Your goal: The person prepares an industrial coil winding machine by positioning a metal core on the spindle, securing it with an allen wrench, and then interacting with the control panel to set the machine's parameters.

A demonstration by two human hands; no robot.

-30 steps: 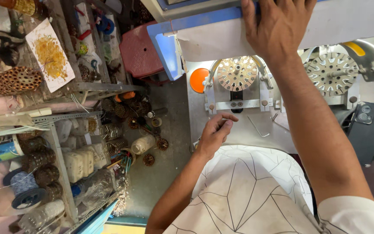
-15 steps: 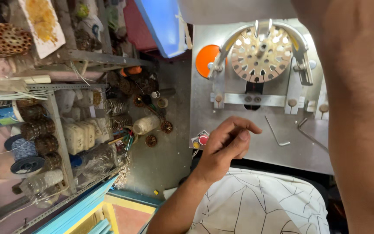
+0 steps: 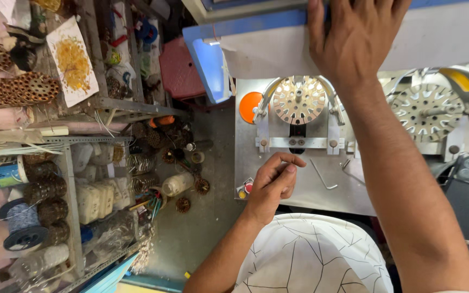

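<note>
We have the metal bench [image 3: 299, 190] carrying the slotted stator disc [image 3: 299, 100] in its fixture. Our right hand [image 3: 351, 40] lies flat on the white machine housing [image 3: 278, 51], grip released. Our left hand [image 3: 271, 184] hovers over the bench, fingers curled, grasping nothing visible. A hex key [image 3: 321, 176] lies just beside it.

The left hand [image 3: 272, 182], fingers curled loosely, hovers over the grey metal worktop [image 3: 310, 190] just below a round slotted metal disc [image 3: 299, 100] mounted in a bracket. The right hand [image 3: 354, 38] lies flat, fingers spread, on a white-and-blue machine housing [image 3: 267, 51] above. A bent metal hex key [image 3: 322, 176] lies beside the left hand.
</note>
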